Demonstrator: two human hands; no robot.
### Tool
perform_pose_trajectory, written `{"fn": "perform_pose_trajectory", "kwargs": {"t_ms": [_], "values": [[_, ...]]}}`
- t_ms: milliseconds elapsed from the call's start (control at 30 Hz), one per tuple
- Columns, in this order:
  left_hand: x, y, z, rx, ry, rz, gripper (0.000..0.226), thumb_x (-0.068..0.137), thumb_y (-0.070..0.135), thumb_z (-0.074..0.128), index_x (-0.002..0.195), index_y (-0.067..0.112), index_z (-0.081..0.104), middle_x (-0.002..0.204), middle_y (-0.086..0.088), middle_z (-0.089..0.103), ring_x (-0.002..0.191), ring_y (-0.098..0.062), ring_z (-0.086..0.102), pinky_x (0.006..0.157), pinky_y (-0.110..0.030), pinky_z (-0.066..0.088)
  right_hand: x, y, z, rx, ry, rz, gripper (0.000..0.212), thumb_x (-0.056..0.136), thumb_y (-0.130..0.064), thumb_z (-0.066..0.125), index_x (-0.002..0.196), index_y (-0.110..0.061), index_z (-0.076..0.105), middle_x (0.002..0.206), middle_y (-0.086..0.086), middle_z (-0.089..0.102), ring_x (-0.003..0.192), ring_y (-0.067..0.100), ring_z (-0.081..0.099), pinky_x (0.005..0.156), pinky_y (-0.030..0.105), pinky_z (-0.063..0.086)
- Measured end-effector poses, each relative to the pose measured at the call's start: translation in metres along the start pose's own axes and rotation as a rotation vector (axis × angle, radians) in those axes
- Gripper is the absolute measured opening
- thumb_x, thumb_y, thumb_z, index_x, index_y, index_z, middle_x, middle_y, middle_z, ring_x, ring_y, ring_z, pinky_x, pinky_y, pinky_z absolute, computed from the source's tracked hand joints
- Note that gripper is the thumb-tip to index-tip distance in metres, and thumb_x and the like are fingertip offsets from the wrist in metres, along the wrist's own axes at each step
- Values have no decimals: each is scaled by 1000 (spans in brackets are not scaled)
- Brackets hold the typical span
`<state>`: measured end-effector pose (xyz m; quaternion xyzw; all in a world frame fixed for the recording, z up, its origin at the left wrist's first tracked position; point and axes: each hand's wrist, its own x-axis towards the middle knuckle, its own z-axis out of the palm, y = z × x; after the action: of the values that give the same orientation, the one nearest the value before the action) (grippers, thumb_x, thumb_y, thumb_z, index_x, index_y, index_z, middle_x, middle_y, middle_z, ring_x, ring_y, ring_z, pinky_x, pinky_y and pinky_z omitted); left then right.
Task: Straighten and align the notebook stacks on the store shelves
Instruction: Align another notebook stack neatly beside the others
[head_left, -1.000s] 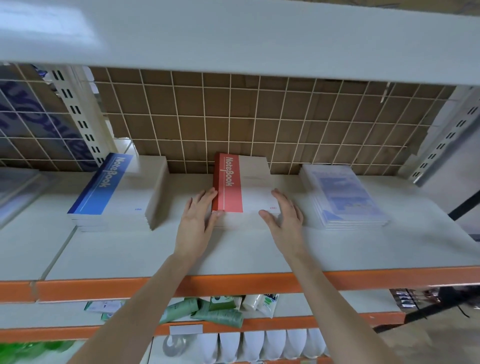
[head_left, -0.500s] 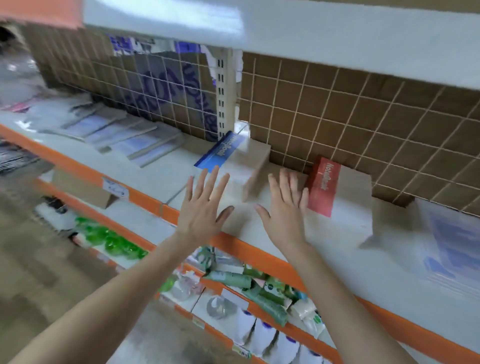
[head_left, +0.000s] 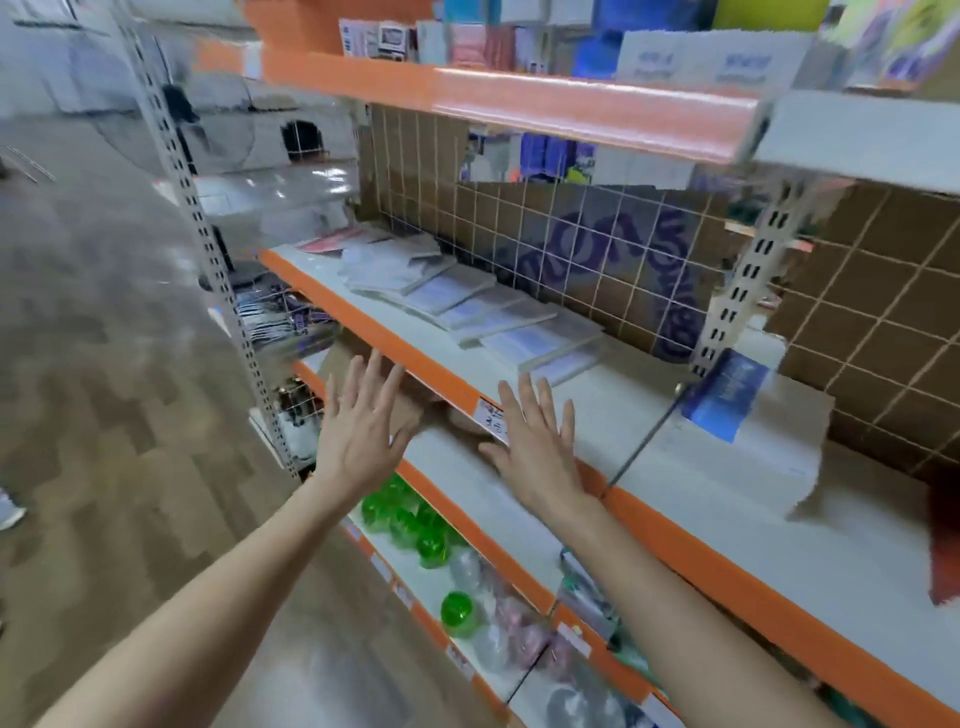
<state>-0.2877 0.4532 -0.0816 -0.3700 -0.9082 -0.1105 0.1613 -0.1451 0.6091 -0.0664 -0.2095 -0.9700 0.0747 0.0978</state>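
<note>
Both of my hands hover in front of the orange-edged shelf (head_left: 410, 364), fingers spread and holding nothing. My left hand (head_left: 363, 423) is just off the shelf's front edge. My right hand (head_left: 535, 441) is over the edge by a price tag (head_left: 493, 418). Several wrapped pale-blue notebook stacks (head_left: 467, 306) lie fanned and uneven along the shelf beyond my hands. At the right stands the blue-covered notebook stack (head_left: 748, 415). A bit of the red notebook stack (head_left: 943, 545) shows at the frame's right edge.
A perforated upright post (head_left: 737, 296) and a wire grid back panel (head_left: 571, 244) bound the shelf. The shelf above (head_left: 519, 98) overhangs with more stationery. Green balls (head_left: 410, 525) and packets fill the lower shelf. The aisle floor (head_left: 130, 415) lies to the left.
My view and both hands have swung left, away from the red stack and past the blue stack, to the shelf section with the fanned wrapped notebooks. Both hands stay open.
</note>
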Motion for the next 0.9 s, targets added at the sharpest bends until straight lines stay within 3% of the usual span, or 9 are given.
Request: {"fn": "perform_pose_trajectory", "kwargs": {"t_ms": [333,600,900], "values": [[72,-172,5,54,-13,-64,71,93,53,39,151,22,12,158,-5,-2,146,-27,-2,114,-45,-6,148,-132,45,-6,-36,-32,72,98,-42,42,152,-18,1,159,7,-12,146,24,-15,114,48,-10],[164,-250,49,49,-56,-121,68,96,53,31,151,24,5,158,-4,-9,145,-24,-10,115,-45,-7,301,-172,84,21,-65,-59,69,98,-42,42,152,-17,6,159,10,-9,146,25,-11,114,48,-9],[287,-333,90,37,-125,-207,69,96,53,28,151,22,1,158,-4,-12,145,-23,-10,116,-43,-5,476,-207,119,25,-101,-66,72,98,-29,46,152,-14,0,159,10,-11,146,26,-11,115,50,-2]]}}
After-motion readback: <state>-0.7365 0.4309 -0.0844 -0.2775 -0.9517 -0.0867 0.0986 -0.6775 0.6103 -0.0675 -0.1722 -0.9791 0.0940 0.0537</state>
